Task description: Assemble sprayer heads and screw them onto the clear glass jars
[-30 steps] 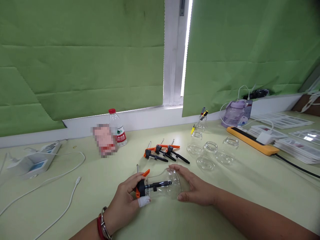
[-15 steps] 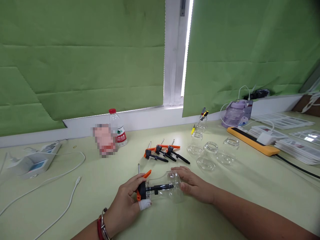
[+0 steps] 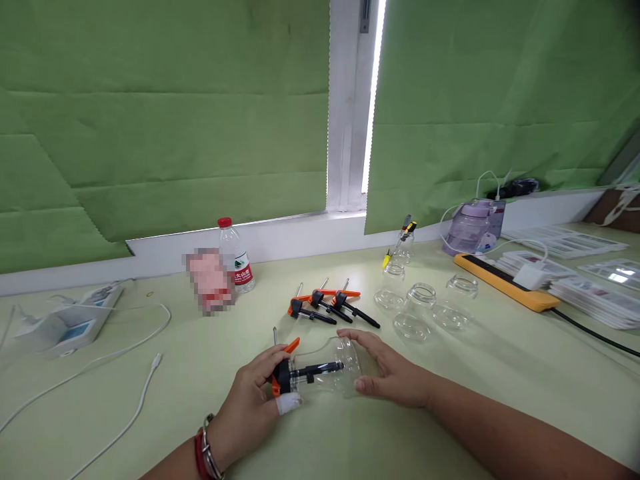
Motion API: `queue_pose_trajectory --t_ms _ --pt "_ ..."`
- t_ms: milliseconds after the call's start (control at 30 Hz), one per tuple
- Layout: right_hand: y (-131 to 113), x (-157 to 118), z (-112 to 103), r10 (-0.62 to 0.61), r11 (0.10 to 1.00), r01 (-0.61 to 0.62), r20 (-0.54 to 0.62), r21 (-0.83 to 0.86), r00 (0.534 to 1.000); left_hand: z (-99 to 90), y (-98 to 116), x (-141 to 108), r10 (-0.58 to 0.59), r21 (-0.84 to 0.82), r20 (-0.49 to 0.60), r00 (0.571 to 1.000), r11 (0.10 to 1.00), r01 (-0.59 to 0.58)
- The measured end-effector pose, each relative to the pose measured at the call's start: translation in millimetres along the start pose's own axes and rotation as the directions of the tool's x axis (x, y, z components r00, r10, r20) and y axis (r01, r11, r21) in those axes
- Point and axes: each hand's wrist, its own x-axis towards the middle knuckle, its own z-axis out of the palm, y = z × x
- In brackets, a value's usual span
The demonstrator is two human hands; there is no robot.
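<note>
A clear bottle lies on its side above the table, its neck to the left. Fitted at the neck is a black and orange pump head, with a black tube reaching inside the bottle. My left hand is closed round this pump head, white tape on the thumb. At the bottle's base, my right hand has its thumb and fingers spread apart around the rounded end. Whether its fingertips touch the bottle is hard to tell. Beyond them lie three orange and black pump heads.
Clear bottles stand right of the pump heads, with a jar of tools behind. A water bottle is at the back left. An orange power strip and a purple jug are right; white cables lie left.
The bottle and pump head have shifted slightly left and up. My right hand's fingers have opened wider around the base.
</note>
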Motion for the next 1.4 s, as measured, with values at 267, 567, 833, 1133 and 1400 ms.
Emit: queue_pose_trajectory --t_ms 267,567,833,1133,1400 --pt "-4.3 7.1 0.5 -0.057 0.990 0.052 -0.036 -0.135 0.998 0.7 1.7 -0.5 0.069 0.045 0.045 0.997 0.996 -0.071" --pt "-4.0 0.4 1.2 -0.011 0.996 0.010 -0.009 -0.091 1.000 -0.2 -3.8 2.5 0.016 0.072 0.007 1.000 0.997 -0.016" --pt "-2.8 -0.7 0.0 0.023 0.994 -0.020 0.021 -0.111 1.000 -0.8 2.5 3.4 0.030 0.017 0.010 1.000 0.999 -0.030" --pt "2.6 1.9 -4.5 -0.043 0.981 0.050 0.042 -0.187 0.998 -0.1 -0.9 -0.3 0.087 0.060 -0.001 0.996 0.994 -0.087" --pt "-2.3 3.3 -4.1 -0.062 0.984 0.070 0.055 -0.166 0.997 0.7 -5.9 -4.2 0.140 0.091 0.029 0.990 0.986 -0.142"
